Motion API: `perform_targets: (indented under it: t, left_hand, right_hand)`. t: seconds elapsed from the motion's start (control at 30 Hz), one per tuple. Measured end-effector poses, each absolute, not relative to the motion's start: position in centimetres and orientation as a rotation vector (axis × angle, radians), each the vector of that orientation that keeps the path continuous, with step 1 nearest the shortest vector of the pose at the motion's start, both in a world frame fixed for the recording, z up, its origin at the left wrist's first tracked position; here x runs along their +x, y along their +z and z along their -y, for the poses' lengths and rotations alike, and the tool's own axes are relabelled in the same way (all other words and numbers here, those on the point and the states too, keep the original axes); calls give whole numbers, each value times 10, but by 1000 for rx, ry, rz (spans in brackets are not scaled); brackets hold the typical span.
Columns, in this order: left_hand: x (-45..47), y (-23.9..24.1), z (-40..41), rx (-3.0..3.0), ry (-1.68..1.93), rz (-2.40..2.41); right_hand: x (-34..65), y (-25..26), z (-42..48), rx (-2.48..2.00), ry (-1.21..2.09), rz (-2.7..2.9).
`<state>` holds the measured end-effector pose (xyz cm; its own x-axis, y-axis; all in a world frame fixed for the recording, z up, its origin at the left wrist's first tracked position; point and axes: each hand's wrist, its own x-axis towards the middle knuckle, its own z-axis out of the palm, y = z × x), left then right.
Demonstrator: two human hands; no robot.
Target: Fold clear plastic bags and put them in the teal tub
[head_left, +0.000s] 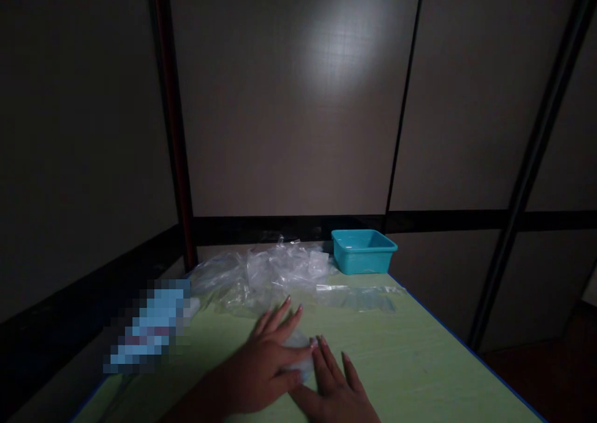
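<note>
My left hand [261, 367] lies across a small piece of clear plastic [298, 339] on the green table, its fingers stretched out and apart. Close beside it on the right, my right hand [338, 392] rests with fingers extended along the plastic's edge. The fingertips of both hands nearly meet over the piece, and the hands cover much of it. Whether it is a bag or a loose sheet, I cannot tell. Beyond my hands a flat clear plastic bag [357, 298] is spread out on the table.
A crumpled heap of clear plastic bags [280, 267] lies at the table's far side. To its right stands a turquoise plastic basin [364, 261]. A blurred-out blue item [158, 323] sits at the left edge. Panelled walls [289, 130] rise behind the green table [429, 367].
</note>
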<state>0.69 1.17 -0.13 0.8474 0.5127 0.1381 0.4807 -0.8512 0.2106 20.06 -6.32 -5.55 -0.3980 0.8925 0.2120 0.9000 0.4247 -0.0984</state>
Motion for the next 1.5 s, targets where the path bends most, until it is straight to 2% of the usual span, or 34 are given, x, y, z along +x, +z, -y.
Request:
perform_targets:
  t: [0.3,0.6,0.87,1.0,1.1,1.23,1.37,1.5]
  left_hand:
    - [-2,-13,-28,2801,254,-1200]
    - [2,-12,-25,2872,348,-914]
    - [-2,-19,-38,2785,334,-1200]
    - [-1,-14,-32,2802,435,-1010]
    - [2,-16,-29,2827,365,-892]
    - [-1,-23,-34,2799,261,-1059]
    - [-6,-23,-39,2798,331,-1239]
    - [-4,-17,-33,2861,419,-1056]
  right_hand:
    - [199,-46,66,-1600,56,2449]
    - [196,-35,71,-1618,217,2432]
    - [193,-28,75,-1598,228,2405]
    - [195,-28,76,-1576,247,2404]
    - [195,-25,78,-1586,307,2401]
    - [195,-22,80,-1595,342,2391]
    - [195,-23,79,-1597,342,2400]
    - [195,-23,78,-1606,353,2414]
